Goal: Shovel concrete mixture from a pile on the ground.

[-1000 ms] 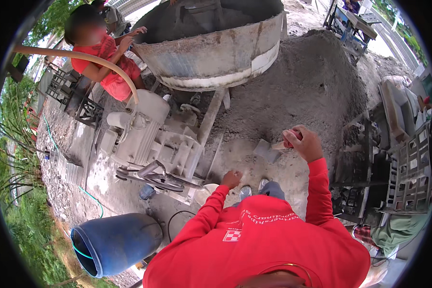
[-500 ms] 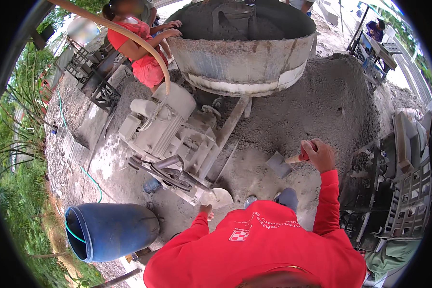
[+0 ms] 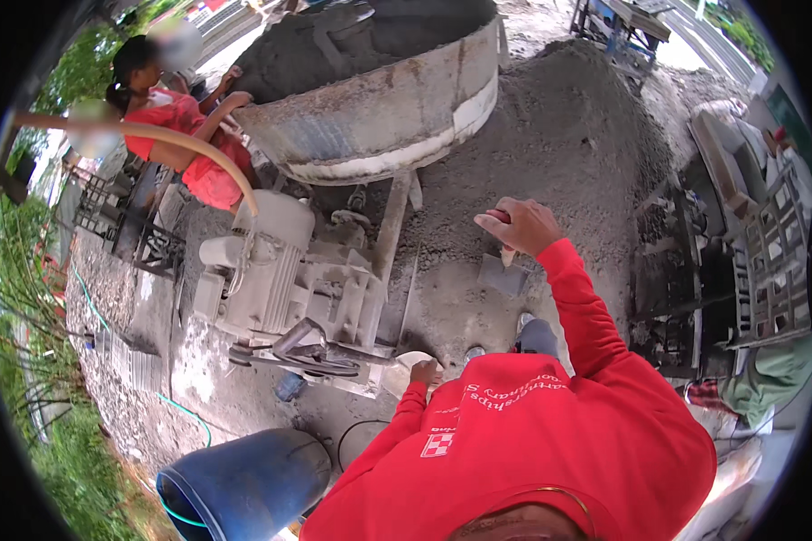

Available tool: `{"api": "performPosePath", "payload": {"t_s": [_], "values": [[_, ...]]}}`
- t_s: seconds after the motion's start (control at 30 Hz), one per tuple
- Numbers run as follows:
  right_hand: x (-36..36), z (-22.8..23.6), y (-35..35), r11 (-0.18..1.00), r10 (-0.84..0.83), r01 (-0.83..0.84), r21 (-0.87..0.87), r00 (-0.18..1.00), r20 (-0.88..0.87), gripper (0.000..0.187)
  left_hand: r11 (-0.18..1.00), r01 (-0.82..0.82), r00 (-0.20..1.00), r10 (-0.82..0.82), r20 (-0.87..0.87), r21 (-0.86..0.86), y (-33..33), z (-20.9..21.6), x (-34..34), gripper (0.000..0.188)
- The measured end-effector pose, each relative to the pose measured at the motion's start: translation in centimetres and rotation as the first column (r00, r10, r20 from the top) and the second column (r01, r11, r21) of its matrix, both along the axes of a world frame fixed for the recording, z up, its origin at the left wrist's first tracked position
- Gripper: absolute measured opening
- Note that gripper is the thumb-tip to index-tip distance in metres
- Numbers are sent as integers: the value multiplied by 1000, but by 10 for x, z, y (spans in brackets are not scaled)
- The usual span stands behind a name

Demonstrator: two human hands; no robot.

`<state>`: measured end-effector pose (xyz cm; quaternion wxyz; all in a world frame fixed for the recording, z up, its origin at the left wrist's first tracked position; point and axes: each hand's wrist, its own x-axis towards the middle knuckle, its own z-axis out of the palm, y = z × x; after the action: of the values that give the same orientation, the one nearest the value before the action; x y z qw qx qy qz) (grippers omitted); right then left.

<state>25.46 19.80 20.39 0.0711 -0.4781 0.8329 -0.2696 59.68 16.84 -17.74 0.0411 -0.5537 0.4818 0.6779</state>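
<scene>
Huge round mixer drum (image 3: 379, 99) up top, full of grey mix. Sand heap (image 3: 568, 135) just right of it. Grey motor (image 3: 280, 270) under the drum, blue barrel (image 3: 244, 487) at lower left. Right hand (image 3: 519, 225) raised over the sand, clenched round a red-handled trowel (image 3: 505, 257), blade hanging down. Left hand (image 3: 424, 371) low beside the motor, gripping a pale bucket rim (image 3: 401, 370).

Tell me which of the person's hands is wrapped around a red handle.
The right hand, raised over the sand pile. The left hand is low beside the motor.
</scene>
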Motion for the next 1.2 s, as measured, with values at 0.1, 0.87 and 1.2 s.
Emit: {"api": "performPosePath", "payload": {"t_s": [0.1, 0.87, 1.2], "values": [[6, -6, 14, 1000, 16, -17, -9, 999, -44, 50, 997, 76, 993, -73, 91, -31, -3, 10, 9, 37], [12, -15, 109, 998, 41, -37, -41, 994, 100, 49, 981, 192, 972, -188, -139, 12, -51, 6, -88, 31], [-42, -6, 90, 971, 233, -236, -28, 967, -101, 52, 789, -106, 759, -329, -562, -605, -15, 291, -211, 37]]}}
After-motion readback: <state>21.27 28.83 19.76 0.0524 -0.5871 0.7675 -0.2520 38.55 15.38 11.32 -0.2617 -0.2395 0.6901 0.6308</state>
